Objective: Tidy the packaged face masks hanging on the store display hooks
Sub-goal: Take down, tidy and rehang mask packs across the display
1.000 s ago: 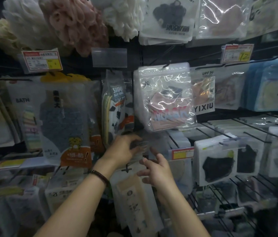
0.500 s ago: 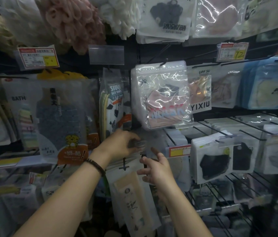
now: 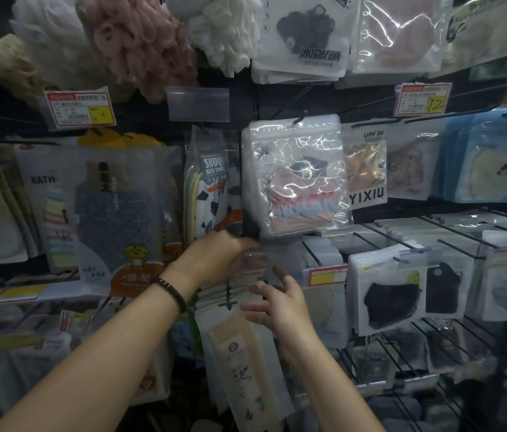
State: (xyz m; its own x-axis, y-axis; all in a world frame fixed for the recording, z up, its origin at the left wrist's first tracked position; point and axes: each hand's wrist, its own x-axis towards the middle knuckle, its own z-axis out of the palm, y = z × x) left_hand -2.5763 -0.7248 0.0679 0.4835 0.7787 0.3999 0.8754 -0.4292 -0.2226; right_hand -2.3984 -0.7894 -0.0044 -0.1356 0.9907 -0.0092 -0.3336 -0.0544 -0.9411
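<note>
Both hands work at a stack of bagged face masks just under the glossy pink-mask pack.

The left hand (image 3: 218,254), with a dark beaded bracelet (image 3: 171,293) on its wrist, reaches in to a blurry clear mask packet (image 3: 253,265) hanging on a hook right below the shiny pink mask pack (image 3: 297,179); its fingers curl onto the packet's top edge, though whether they truly pinch it I cannot tell. The right hand (image 3: 280,302) hovers just beneath, fingers spread and loose, gripping nothing, close in front of a beige packet (image 3: 239,360) that hangs lower down. To the right, black mask packs (image 3: 386,294) sit on wire hooks (image 3: 451,229), near a price tag (image 3: 327,274). A bath towel pack (image 3: 102,213) hangs well to the left.
</note>
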